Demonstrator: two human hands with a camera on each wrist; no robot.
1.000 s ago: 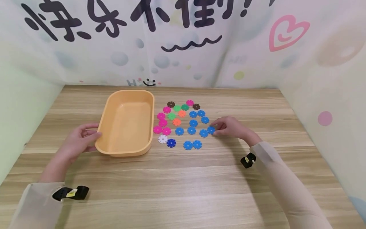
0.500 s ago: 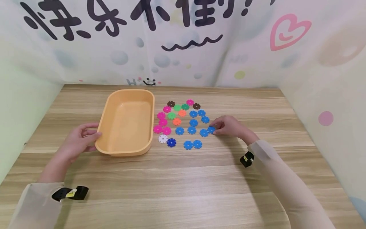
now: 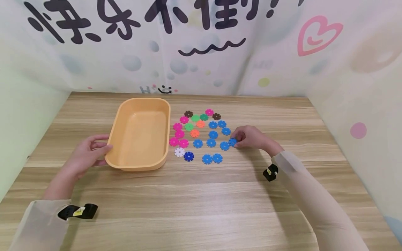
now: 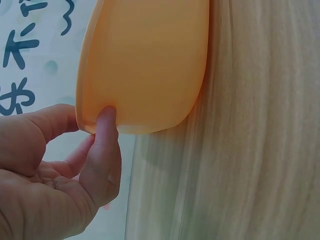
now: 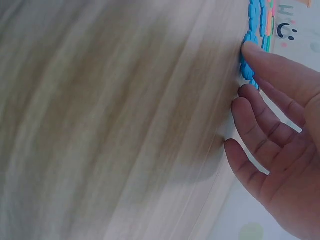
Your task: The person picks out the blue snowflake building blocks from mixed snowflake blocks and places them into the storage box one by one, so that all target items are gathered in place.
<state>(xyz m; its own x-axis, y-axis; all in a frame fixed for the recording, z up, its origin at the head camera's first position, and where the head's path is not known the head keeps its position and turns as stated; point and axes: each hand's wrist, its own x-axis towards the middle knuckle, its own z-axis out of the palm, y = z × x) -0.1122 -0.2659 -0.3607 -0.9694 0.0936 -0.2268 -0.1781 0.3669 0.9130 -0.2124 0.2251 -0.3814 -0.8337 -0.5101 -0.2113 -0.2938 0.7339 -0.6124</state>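
Note:
My left hand (image 3: 89, 154) grips the near left corner of an orange plastic basin (image 3: 138, 139), thumb over the rim and fingers outside; the left wrist view shows the thumb (image 4: 106, 120) against the inner wall. Nothing lies in the basin. My right hand (image 3: 251, 136) pinches a blue notched interlocking disc (image 3: 232, 142) at the right end of the disc group. In the right wrist view the thumb (image 5: 275, 67) meets the blue discs (image 5: 247, 65), while the other fingers curve near the tabletop. Another blue disc (image 3: 224, 146) lies right beside the pinched one.
Several more discs lie flat right of the basin: pink ones (image 3: 177, 127), green (image 3: 188, 127), orange (image 3: 194, 133), brown (image 3: 188, 114), a white one (image 3: 179, 152) and a dark blue one (image 3: 188, 156). A printed cloth (image 3: 201, 69) stands behind the wooden table (image 3: 188, 209).
The pinched blue disc looks slightly shifted and darker under my right fingertips. The right wrist has moved a little up and left. My left hand and the basin stay put.

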